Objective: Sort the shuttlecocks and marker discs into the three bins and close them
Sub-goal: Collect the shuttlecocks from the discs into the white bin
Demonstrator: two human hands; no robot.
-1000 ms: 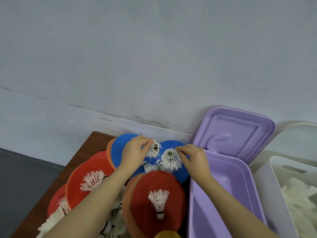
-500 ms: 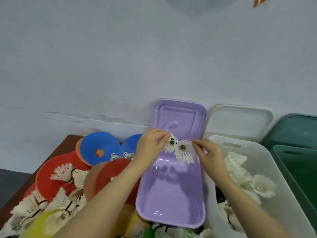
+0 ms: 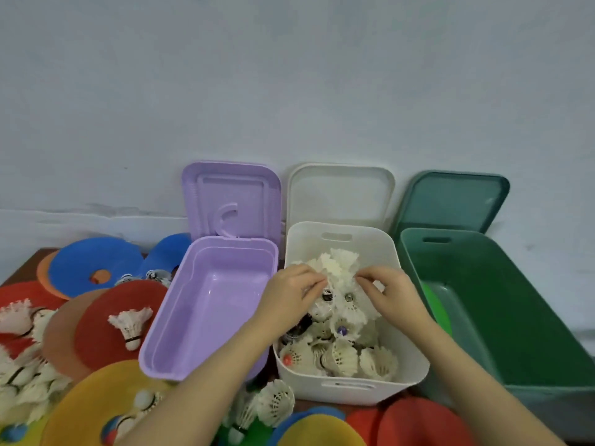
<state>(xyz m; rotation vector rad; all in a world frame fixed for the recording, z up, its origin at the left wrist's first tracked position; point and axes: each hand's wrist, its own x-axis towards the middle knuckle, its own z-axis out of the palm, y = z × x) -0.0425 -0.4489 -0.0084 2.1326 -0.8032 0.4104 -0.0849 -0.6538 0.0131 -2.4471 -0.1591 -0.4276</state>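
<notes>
Marker discs (image 3: 93,268) and loose shuttlecocks fill the left of the frame. At centre, over the white bin (image 3: 351,386), the left hand (image 3: 291,294) and right hand (image 3: 391,292) each pinch a shuttlecock (image 3: 349,299) by its feathers. They look light and crushable; the cork base is probably the safer grip.

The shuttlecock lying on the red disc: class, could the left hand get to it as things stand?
Probably yes, once freed: the shuttlecock lies uncovered on the red disc, but the left hand is pinching shuttlecocks over the white bin.
</notes>
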